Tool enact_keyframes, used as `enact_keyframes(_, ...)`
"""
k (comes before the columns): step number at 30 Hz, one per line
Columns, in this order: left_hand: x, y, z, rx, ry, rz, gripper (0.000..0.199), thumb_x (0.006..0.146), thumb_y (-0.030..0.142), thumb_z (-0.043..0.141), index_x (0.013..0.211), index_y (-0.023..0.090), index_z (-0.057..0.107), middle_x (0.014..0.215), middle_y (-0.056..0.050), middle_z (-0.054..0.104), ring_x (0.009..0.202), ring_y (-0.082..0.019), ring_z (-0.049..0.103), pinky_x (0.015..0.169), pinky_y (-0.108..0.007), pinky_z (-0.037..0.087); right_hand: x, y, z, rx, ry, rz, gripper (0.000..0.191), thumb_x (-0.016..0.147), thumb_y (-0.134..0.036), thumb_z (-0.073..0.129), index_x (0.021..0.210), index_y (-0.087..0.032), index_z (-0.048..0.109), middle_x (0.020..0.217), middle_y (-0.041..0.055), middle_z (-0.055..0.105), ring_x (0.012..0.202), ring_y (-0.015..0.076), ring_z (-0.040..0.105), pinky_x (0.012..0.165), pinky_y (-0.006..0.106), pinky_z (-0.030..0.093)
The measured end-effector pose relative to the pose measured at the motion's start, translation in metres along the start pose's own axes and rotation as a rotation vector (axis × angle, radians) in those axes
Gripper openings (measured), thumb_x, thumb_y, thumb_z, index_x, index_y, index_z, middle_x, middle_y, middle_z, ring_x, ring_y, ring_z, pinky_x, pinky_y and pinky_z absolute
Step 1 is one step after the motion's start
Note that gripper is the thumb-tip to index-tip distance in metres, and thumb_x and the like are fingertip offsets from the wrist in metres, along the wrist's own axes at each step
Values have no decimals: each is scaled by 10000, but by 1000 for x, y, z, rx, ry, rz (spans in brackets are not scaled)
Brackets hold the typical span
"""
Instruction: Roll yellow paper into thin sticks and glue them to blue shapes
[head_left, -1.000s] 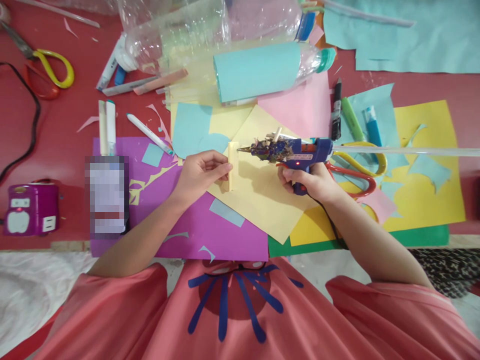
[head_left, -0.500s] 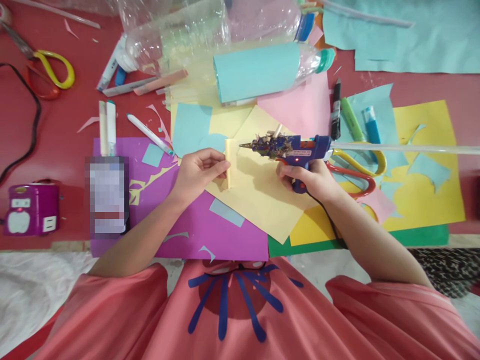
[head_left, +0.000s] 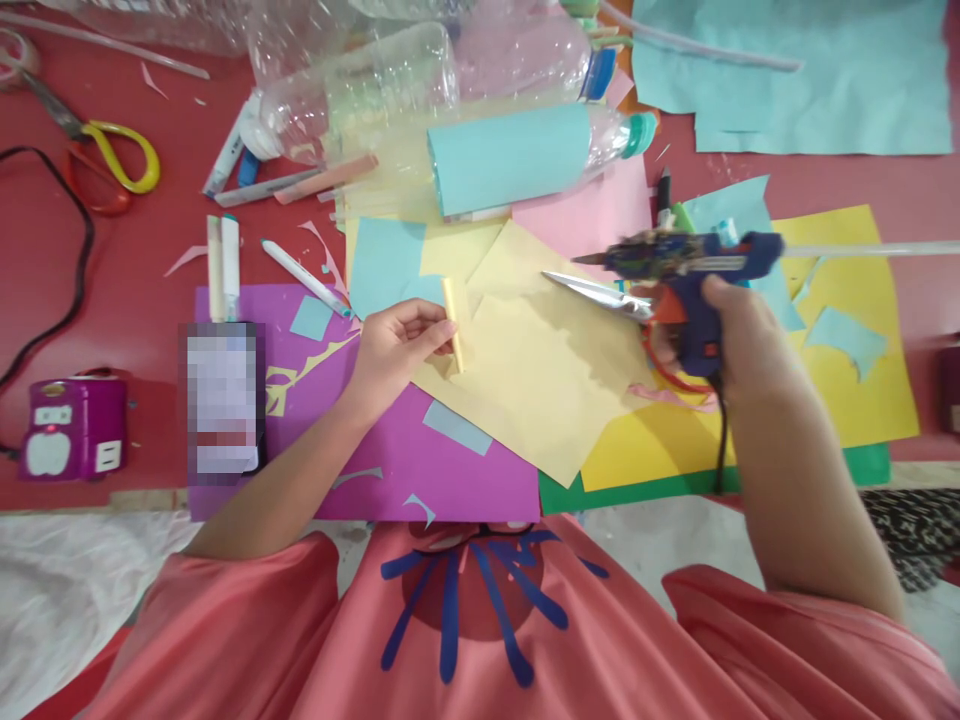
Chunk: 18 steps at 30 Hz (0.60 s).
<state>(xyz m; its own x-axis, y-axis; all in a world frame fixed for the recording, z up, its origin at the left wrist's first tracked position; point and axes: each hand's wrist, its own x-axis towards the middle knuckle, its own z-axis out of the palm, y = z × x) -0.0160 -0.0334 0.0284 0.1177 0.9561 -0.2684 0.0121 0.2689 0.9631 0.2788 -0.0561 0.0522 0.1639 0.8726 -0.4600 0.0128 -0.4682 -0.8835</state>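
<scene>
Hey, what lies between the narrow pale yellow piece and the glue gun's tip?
Head view: cream paper, with the point of the scissors nearer the glue gun.

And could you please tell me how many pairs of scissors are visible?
2: one pair at the upper left, another pair partly behind the glue gun; others may be hidden.

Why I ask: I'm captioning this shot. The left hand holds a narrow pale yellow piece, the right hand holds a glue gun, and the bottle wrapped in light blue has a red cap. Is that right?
Not quite: in the head view, the cap on the wrapped bottle is green, not red. The rest stands: left hand holding the pale yellow piece, right hand the glue gun.
</scene>
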Motion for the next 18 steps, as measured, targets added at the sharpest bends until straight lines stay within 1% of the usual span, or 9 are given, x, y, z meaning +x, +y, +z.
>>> enact_keyframes(3, -1, 0, 0, 7, -4, -6, 192, 620, 302, 782, 663, 172, 648, 595, 27, 635, 532, -78, 600, 556, -191, 534, 0, -3, -35, 102, 110, 77, 192, 632, -375, 559, 677, -201, 629, 422, 44, 508, 296, 127, 374, 333, 285, 153)
enact_keyframes(6, -1, -1, 0, 28, -7, -13, 192, 641, 323, 768, 680, 174, 652, 614, 17, 649, 547, -88, 612, 564, -204, 540, -4, -3, -68, 125, 280, 11, 82, 583, -260, 602, 638, -202, 622, 568, 72, 562, 319, 104, 367, 381, 316, 70)
enact_keyframes(7, 0, -1, 0, 33, -8, -11, 197, 645, 329, 766, 683, 173, 651, 621, 14, 652, 552, -91, 617, 567, -208, 542, -5, -2, -79, 114, 337, 13, 77, 573, -253, 615, 625, -198, 628, 590, 77, 552, 337, 97, 364, 400, 317, 41)
enact_keyframes(9, 0, -2, 0, 38, -8, -9, 210, 644, 334, 771, 687, 169, 648, 628, 13, 654, 559, -93, 621, 575, -214, 543, -8, 4, -100, 65, 382, 53, 134, 563, -298, 644, 636, -186, 652, 618, 83, 529, 370, 77, 332, 438, 317, -1)
enact_keyframes(10, 0, -2, 0, 36, -8, -8, 218, 636, 336, 778, 686, 168, 647, 627, 14, 653, 558, -92, 620, 576, -215, 543, -8, 8, -110, 60, 372, 70, 170, 539, -328, 672, 638, -190, 656, 617, 84, 523, 387, 80, 341, 449, 321, 3)
enact_keyframes(12, 0, -2, 0, 30, -7, -8, 232, 623, 340, 788, 684, 166, 648, 620, 19, 649, 552, -89, 615, 579, -217, 544, -7, 16, -129, 33, 345, 25, 237, 492, -397, 702, 613, -199, 653, 559, 80, 491, 405, 93, 351, 458, 328, 3)
enact_keyframes(14, 0, -1, 0, 27, -2, -5, 240, 617, 347, 791, 680, 165, 648, 613, 23, 643, 546, -85, 609, 577, -215, 545, -4, 24, -144, 3, 376, -20, 233, 462, -396, 708, 553, -193, 637, 485, 82, 456, 406, 109, 374, 448, 336, 19)
enact_keyframes(16, 0, -1, 0, 26, 2, -1, 242, 621, 350, 788, 678, 163, 646, 610, 25, 640, 540, -82, 606, 573, -211, 545, 0, 30, -154, 0, 425, 14, 220, 439, -383, 700, 513, -186, 637, 443, 106, 467, 395, 142, 430, 416, 337, 65)
enact_keyframes(18, 0, -1, 0, 27, 2, 3, 241, 623, 346, 788, 677, 160, 644, 608, 25, 638, 534, -77, 602, 570, -207, 543, 3, 34, -162, -31, 430, 45, 234, 460, -411, 698, 489, -183, 649, 399, 131, 491, 367, 173, 474, 379, 346, 137)
